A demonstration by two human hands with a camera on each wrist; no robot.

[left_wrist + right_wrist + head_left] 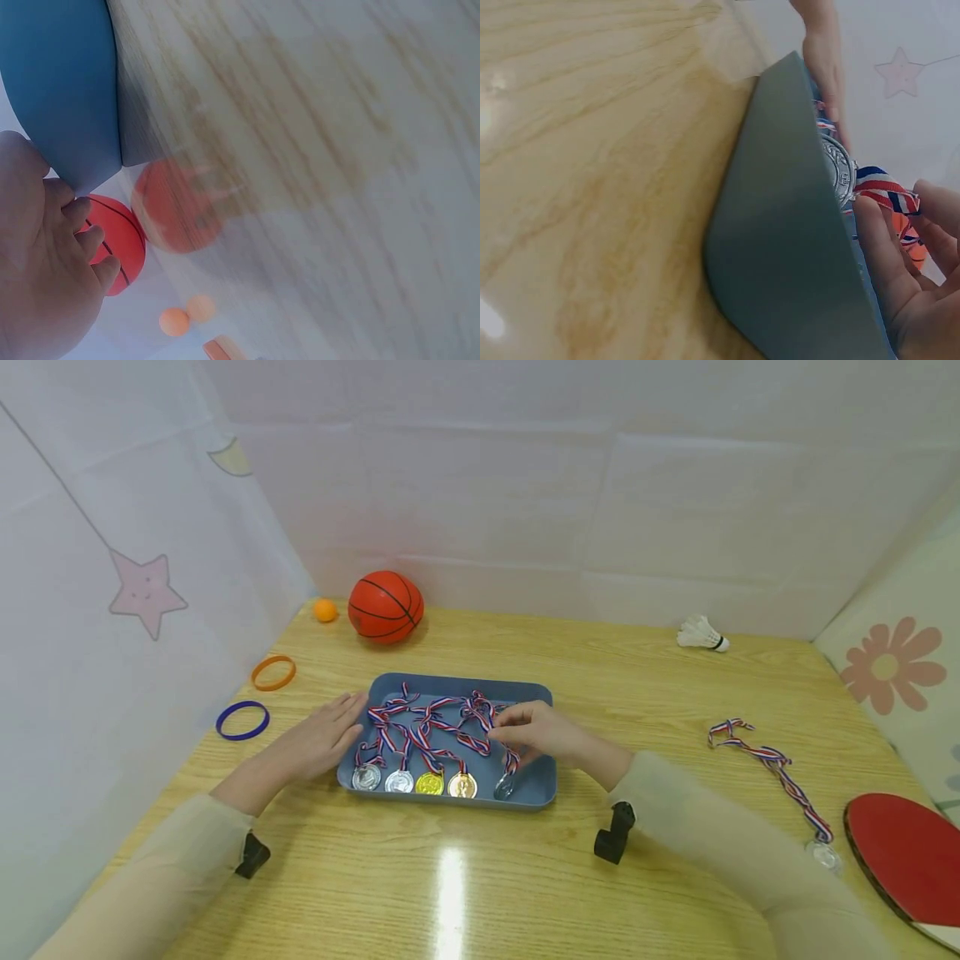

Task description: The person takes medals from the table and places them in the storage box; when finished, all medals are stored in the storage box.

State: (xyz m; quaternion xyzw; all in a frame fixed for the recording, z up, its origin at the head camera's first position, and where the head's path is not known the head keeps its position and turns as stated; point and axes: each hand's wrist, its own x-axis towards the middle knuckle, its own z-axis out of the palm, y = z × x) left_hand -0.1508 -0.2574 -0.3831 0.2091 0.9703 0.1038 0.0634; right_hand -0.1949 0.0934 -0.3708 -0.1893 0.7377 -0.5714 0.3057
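Observation:
A blue-grey tray [540, 799] on the table holds several medals with striped red, white and blue ribbons. Along its near side lie two silver medals at the left, then a gold medal [430, 784] and a bronze-toned medal [462, 786]. My right hand [536, 732] is over the tray's right part and pinches the ribbon [885, 187] of another silver medal [840, 171], which hangs low by the near wall. My left hand [324, 739] rests against the tray's left side with straight fingers, also seen from the palm side in the left wrist view.
Right of the tray lies a silver medal [823, 857] with its ribbon stretched out, beside a red paddle [907, 852]. A shuttlecock [701, 633], a small basketball [386, 607] and an orange ball [325, 610] stand at the back. Orange [273, 685] and blue wristbands [242, 735] lie left.

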